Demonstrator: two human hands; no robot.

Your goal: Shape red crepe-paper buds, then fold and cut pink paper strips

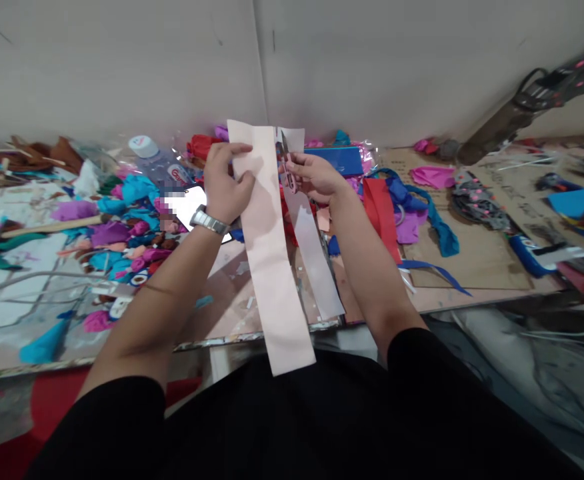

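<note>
My left hand [226, 180], with a metal watch on the wrist, grips the upper left part of a long pale pink sheet [272, 267] that hangs down past the table's front edge. My right hand [315, 175] holds small pink-handled snips [286, 160] whose blades point up into the sheet near its top. To the right of the blades a narrower strip [315, 253] of the same sheet hangs loose, split from the wide part along most of its length.
The table [472, 267] is littered with coloured paper and fabric scraps: turquoise, purple and pink pieces [122, 227] at left, a red ribbon [382, 213] and blue ribbon [432, 220] at right, a blue block [339, 160] behind. A wall stands close behind. A dark tool [527, 107] leans at far right.
</note>
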